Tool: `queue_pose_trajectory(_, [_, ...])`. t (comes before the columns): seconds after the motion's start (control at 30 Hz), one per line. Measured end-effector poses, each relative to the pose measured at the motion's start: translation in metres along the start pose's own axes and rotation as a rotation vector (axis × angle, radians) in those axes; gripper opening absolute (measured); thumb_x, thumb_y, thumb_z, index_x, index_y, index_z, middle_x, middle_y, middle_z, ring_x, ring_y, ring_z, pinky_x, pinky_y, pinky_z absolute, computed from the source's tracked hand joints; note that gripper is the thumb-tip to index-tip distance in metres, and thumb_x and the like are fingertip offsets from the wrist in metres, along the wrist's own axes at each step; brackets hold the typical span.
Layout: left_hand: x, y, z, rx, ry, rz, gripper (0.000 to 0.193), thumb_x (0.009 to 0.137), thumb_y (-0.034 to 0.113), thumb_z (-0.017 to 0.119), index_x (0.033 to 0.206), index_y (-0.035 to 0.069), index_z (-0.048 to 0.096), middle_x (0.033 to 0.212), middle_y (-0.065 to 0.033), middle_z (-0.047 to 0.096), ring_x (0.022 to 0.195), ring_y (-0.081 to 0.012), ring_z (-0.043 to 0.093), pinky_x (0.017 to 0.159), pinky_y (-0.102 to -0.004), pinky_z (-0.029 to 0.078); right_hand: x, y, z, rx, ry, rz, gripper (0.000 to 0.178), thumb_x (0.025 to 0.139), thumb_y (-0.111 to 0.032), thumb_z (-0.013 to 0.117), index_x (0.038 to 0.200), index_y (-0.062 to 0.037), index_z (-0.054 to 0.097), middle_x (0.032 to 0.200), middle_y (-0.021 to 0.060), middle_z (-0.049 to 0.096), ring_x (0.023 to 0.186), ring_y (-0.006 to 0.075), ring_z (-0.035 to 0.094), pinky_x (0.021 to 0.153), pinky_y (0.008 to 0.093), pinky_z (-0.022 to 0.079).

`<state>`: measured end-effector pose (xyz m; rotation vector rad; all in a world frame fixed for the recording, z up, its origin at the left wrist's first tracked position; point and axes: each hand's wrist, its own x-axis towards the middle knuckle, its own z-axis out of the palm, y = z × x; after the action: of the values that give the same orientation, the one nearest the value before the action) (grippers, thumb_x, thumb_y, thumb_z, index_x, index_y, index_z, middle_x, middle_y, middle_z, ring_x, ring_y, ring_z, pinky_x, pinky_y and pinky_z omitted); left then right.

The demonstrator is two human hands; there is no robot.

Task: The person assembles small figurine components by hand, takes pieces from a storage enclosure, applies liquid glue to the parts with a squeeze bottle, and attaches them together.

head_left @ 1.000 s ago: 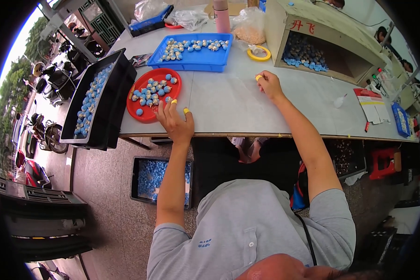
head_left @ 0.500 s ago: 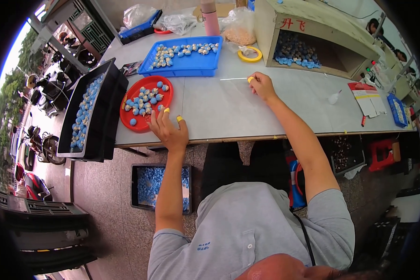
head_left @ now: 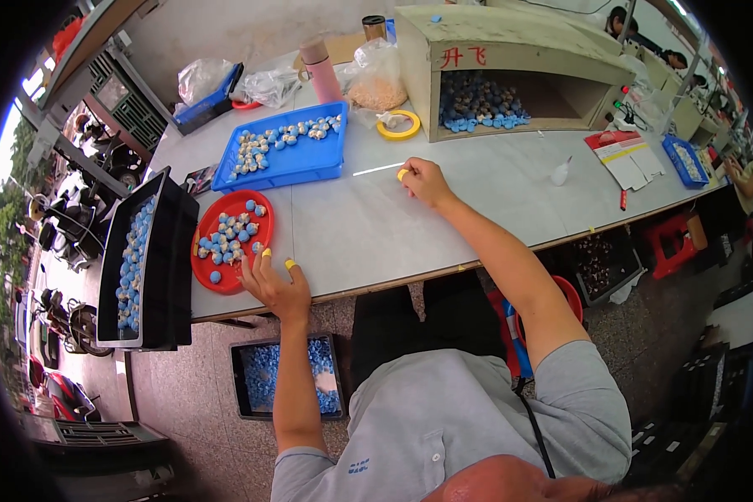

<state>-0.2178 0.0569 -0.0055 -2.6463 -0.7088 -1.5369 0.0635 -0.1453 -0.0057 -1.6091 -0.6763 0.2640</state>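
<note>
My left hand (head_left: 274, 283) lies at the near edge of the grey table (head_left: 443, 217), fingers spread, yellow finger cots on two fingertips, touching the rim of a red round tray (head_left: 209, 272) of small blue and silver parts. My right hand (head_left: 423, 180) rests on the middle of the table with fingers curled and a yellow cot on one fingertip, pinching the end of a thin white stick (head_left: 376, 169) that lies on the table.
A blue tray (head_left: 330, 159) of parts sits behind the red one, a black bin (head_left: 171, 259) of parts at the left edge, a yellow tape roll (head_left: 399, 125) and a wooden box (head_left: 510, 58) of blue parts at the back. Papers (head_left: 632, 159) lie right. Another tray (head_left: 251, 381) sits on the floor.
My right hand went from the table's back edge to the thin white stick and now pinches its end. My left hand stays by the red tray's rim.
</note>
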Motion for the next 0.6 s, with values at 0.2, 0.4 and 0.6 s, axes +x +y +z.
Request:
queue_pose_trajectory(0.2, [0.0003, 0.0006, -0.0011, -0.011, 0.003, 0.023, 0.039, 0.076, 0.008, 0.061, 0.111, -0.007, 0.056, 0.117, -0.0190, 0.057, 0.130, -0.0403, 0.037, 0.110, -0.0548, 0.024, 0.0007, -0.0013, 0.0004, 0.018, -0.003, -0.014, 0.015, 0.086, -0.014, 0.059, 0.087, 0.0006, 0.062, 0.071, 0.0030, 0.057, 0.053, 0.0075, 0.050, 0.048, 0.0228, 0.041])
queue_pose_trajectory(0.4, [-0.0020, 0.0008, 0.0001, -0.019, -0.001, 0.037, 0.040, 0.075, 0.007, 0.061, 0.112, -0.006, 0.056, 0.119, -0.0197, 0.057, 0.129, -0.0408, 0.037, 0.110, -0.0569, 0.023, -0.0001, 0.0056, -0.0014, 0.079, 0.000, -0.010, 0.019, 0.085, -0.018, 0.064, 0.084, 0.0001, 0.063, 0.067, 0.0010, 0.058, 0.053, 0.0078, 0.050, 0.048, 0.0243, 0.042])
queue_pose_trajectory(0.6, [-0.0028, -0.0017, -0.0012, 0.015, -0.029, 0.042, 0.038, 0.077, 0.007, 0.059, 0.112, -0.006, 0.056, 0.116, -0.0194, 0.057, 0.130, -0.0411, 0.037, 0.110, -0.0563, 0.024, 0.0012, 0.0075, -0.0003, 0.175, -0.051, 0.019, 0.017, 0.085, -0.018, 0.063, 0.085, -0.0008, 0.062, 0.070, 0.0008, 0.058, 0.057, 0.0072, 0.051, 0.050, 0.0241, 0.043])
